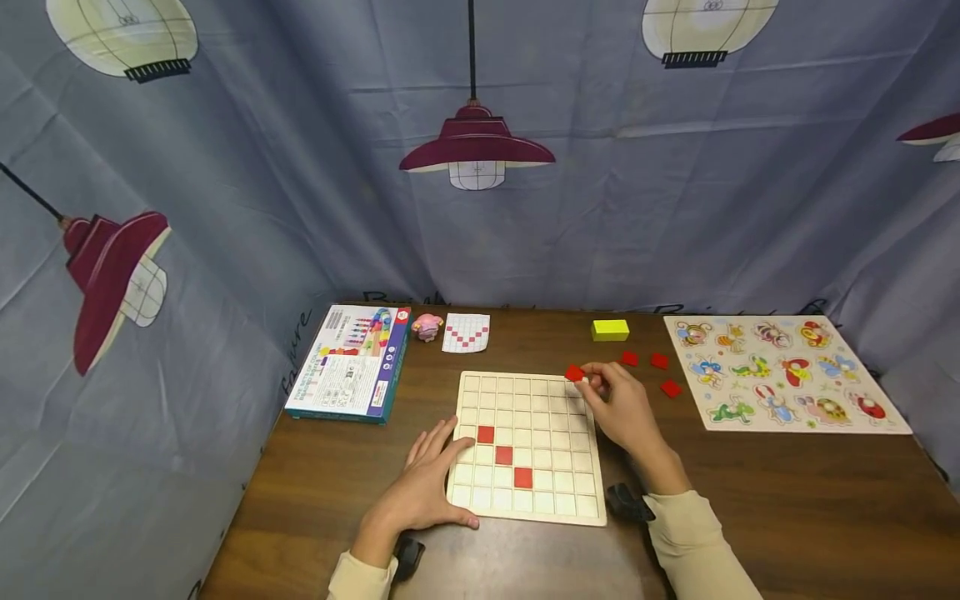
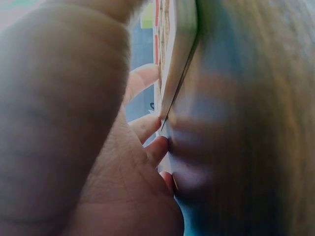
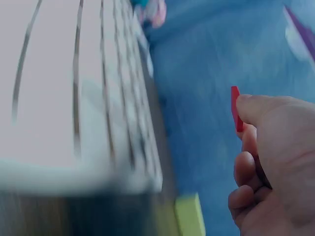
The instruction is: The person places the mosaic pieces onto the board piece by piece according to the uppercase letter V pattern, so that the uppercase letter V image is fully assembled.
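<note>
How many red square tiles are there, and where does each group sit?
On the grid board: 3 red tiles
Pinched in the right hand: 1 red tile
Loose on the table: 3 red tiles
Total: 7

Your table [image 1: 750,500] is dark brown wood with a visible grain and a soft sheen. The grid board [image 1: 555,508] at centre looks like pale, matt, unfinished wood, and the red tile [image 1: 574,373] looks painted and smooth. At right, the animal puzzle [image 1: 787,417] is light wood with printed pieces. The box [image 1: 352,362] at left is glossy cardboard. Behind, the backdrop [image 1: 300,167] is matt, creased cloth.
</note>
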### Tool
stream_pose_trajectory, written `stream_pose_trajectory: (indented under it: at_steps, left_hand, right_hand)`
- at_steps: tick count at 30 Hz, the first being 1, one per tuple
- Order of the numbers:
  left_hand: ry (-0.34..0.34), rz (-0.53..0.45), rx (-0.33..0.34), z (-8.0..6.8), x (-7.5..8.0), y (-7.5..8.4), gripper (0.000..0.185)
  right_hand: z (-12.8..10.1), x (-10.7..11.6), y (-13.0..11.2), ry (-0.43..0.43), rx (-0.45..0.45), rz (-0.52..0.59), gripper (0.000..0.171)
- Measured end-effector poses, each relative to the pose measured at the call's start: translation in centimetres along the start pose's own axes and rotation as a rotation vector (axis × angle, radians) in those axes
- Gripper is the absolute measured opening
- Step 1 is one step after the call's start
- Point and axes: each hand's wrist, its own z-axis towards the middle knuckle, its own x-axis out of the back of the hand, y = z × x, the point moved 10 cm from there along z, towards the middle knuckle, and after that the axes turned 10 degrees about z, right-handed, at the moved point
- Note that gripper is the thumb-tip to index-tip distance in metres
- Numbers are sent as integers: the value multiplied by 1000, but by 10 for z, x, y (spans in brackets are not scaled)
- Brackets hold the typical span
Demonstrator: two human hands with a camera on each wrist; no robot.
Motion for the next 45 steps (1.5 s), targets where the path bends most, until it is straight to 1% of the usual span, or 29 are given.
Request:
stream_pose_trajectory:
  at_steps: [2, 4, 6, 8, 11, 14, 16, 19, 25, 31, 38, 40, 42, 45]
  left_hand:
    - [4, 4, -2, 0, 1, 0, 111]
    - [0, 4, 2, 0, 0, -1, 111]
    - [1, 7, 1, 0, 1, -1, 111]
    - [3, 8, -3, 0, 2, -1, 109]
    - [-16, 7, -5, 0, 1, -2, 108]
    - [-22, 12, -14, -1, 0, -2, 107]
    - [-25, 17, -18, -1, 0, -1, 108]
    - [-20, 15, -26, 0, 1, -1, 109]
    - [-22, 10, -34, 0, 0, 0, 109]
    - [-3, 16, -43, -1, 2, 0, 108]
    - [10, 29, -46, -2, 4, 1, 107]
    - [6, 38, -44, -2, 3, 1, 108]
    - [1, 36, -40, -2, 3, 1, 108]
    - [-2, 22, -41, 0, 3, 1, 108]
  right_hand:
    - [-1, -13, -21, -19, 28, 16, 23]
    - [-2, -31, -40, -50, 58, 31, 23]
    - [-4, -52, -55, -92, 75, 34, 23]
    - [-6, -74, -64, -139, 86, 29, 23]
    - [-9, -104, -68, -217, 71, 0, 24]
    - [-10, -128, -67, -293, 44, -36, 24]
    - [-11, -140, -66, -332, 35, -62, 23]
    - [-10, -151, -66, -368, 34, -85, 22]
    - [-10, -162, -65, -396, 53, -130, 22]
    - [-7, -163, -72, -381, 82, -133, 17]
    - [-6, -164, -76, -393, 67, -137, 18]
    - [-7, -161, -75, -390, 58, -113, 20]
    - [-7, -154, -72, -376, 47, -84, 23]
    - [-7, -131, -59, -330, 3, -42, 26]
